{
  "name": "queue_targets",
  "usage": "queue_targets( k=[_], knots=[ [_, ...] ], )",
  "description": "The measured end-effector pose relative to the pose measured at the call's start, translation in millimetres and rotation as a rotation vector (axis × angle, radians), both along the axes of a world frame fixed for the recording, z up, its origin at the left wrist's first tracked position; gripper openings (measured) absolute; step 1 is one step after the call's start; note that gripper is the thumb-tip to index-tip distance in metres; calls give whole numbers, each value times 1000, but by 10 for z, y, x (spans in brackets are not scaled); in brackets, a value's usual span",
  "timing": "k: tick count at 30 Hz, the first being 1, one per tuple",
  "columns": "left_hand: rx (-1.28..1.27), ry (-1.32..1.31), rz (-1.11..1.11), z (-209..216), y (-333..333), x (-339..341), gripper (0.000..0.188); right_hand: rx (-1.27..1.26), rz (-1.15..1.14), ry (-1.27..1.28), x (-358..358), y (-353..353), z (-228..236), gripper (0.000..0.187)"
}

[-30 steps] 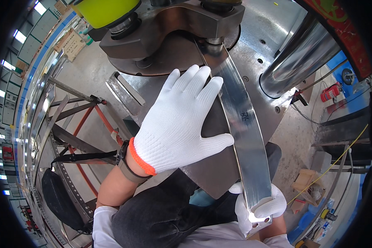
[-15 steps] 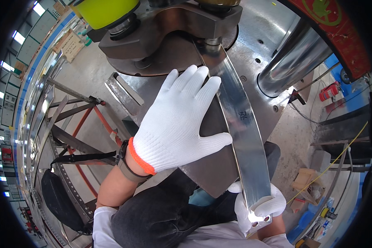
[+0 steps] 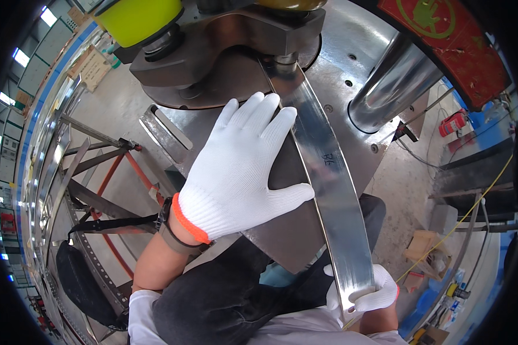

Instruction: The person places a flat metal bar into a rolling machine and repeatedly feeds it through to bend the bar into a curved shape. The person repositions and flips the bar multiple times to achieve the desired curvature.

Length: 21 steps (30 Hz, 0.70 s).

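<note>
A long, curved, shiny metal strip (image 3: 335,190) with a dark handwritten mark runs from the machine's roller (image 3: 285,58) down toward my lap. My left hand (image 3: 236,167), in a white knit glove with an orange cuff, lies flat with fingers apart. Its index fingertip and thumb tip reach the strip's left edge, beside the grey metal plate (image 3: 288,253). My right hand (image 3: 380,293), also gloved in white, is closed around the strip's near end, thumb on top. Some of its fingers are hidden under the metal.
A heavy dark bracket (image 3: 201,46) with a yellow-green cylinder (image 3: 138,20) overhangs the plate. At right stands a polished column (image 3: 385,86) under a red panel (image 3: 454,52). Metal racks (image 3: 92,172) with a black bag (image 3: 83,282) stand left; a cardboard box (image 3: 423,247) lies right.
The whole view has shifted slightly, with the machine appearing a little further left. My right hand's hold on the strip's end looks slightly altered; my left hand remains flat at its edge.
</note>
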<state>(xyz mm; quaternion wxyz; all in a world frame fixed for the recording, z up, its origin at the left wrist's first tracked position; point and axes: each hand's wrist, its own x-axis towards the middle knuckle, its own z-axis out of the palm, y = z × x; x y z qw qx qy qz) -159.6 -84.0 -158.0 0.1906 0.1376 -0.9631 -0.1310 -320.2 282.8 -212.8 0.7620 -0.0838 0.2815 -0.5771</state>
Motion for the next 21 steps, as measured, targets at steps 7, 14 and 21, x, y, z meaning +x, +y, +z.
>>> queue_targets(
  k=[7, 14, 21],
  knots=[
    [-26, -13, -18, 21, -4, -32, 106, -95, 3, -247, 125, -246, 36, 92],
    [-25, -31, 6, 22, 56, -34, 100, -204, -60, -530, 222, -470, 3, 98],
    [0, 20, 1, 12, 63, -25, 92, -74, -60, -332, 73, -469, 133, 85]
  ],
)
